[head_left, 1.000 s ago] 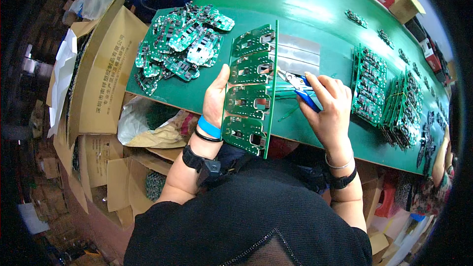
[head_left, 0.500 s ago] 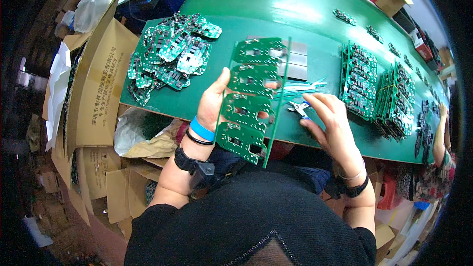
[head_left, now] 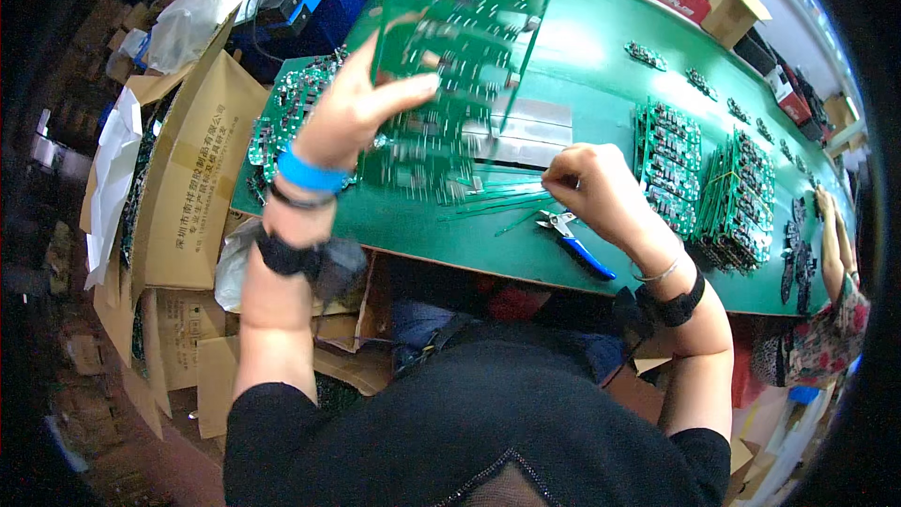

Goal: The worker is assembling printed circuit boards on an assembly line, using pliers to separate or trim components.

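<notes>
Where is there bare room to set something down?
The widest bare patch of the green table lies beyond the grey slab, left of the row of small boards. A smaller one lies left of the blue-handled cutters, along the near edge. It's crowded around the stacked boards and green strips.

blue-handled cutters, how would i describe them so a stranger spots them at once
Find the near edge of the long green table. In view just below the bare right hand lie metal-headed cutters, handles angled down to the right. Those bright blue handles set them apart from the thin green strips nearby.
</notes>
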Available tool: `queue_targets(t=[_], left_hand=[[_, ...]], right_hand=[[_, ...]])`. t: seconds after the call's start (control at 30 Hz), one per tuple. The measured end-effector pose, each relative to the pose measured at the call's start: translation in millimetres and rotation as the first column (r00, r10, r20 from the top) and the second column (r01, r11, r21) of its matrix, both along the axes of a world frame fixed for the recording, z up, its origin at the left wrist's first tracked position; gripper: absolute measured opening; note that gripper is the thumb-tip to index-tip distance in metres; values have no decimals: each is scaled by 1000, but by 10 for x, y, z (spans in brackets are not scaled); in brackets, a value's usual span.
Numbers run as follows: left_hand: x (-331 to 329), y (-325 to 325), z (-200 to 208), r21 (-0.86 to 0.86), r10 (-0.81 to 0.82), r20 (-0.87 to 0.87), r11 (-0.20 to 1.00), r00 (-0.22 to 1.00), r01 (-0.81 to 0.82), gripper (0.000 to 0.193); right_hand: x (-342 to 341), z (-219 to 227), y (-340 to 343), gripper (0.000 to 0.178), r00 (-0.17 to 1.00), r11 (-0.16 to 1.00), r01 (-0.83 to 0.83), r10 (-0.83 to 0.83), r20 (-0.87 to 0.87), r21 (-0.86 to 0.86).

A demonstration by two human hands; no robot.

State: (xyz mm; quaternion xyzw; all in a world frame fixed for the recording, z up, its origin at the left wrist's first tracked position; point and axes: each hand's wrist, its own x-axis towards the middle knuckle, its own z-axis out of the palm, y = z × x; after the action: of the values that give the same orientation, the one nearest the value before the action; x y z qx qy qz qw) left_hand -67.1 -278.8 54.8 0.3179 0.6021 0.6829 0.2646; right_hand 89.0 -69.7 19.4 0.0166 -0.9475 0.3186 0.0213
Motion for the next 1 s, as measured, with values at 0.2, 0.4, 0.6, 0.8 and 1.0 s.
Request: queue_targets(t=[0.2, 0.4, 0.6, 0.8, 1.0], left_hand=[[-534, 796, -48, -387, -264, -834, 906, 484, -173, 31], [-376, 995, -361, -488, -371, -833, 842, 410, -230, 31], [-229, 1119, -427, -499, -413, -838, 845, 357, -195, 29], [-203, 1090, -498, -458, -373, -866, 859, 332, -229, 25], [-315, 1108, -691, -194, -117, -974, 871, 193, -451, 24]], right_hand=[[-73, -328, -87, 11, 978, 935, -169, 199, -68, 313], [-98, -200, -90, 1, 992, 959, -37, 68, -102, 282], [-260, 50, 179, 37, 790, 833, 363, -39, -611, 417], [-423, -211, 366, 41, 920, 887, 272, -127, -370, 373], [-668, -279, 515, 39, 918, 927, 267, -161, -363, 264]])
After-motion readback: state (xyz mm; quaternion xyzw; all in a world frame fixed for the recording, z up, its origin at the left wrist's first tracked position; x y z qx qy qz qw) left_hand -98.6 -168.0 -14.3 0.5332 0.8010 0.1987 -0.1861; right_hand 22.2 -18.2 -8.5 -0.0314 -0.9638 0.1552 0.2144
